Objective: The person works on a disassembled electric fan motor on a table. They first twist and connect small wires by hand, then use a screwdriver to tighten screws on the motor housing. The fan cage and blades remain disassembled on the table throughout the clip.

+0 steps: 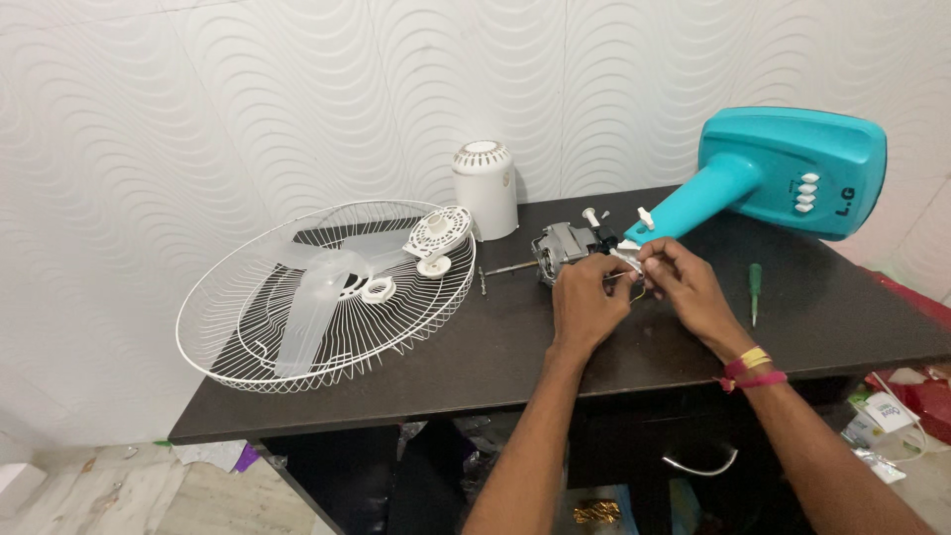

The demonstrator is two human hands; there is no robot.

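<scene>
Both hands, left hand and right hand, are pinching thin wires beside the fan motor, steadying them. Motor is lying mid-table; teal fan base right of it, wire grille left, green screwdriver beyond.

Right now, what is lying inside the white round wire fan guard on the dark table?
Inside the white wire fan guard lie a translucent three-blade fan blade, a white ring nut and a white slotted round cap. The blade covers part of the wires beneath it.
</scene>
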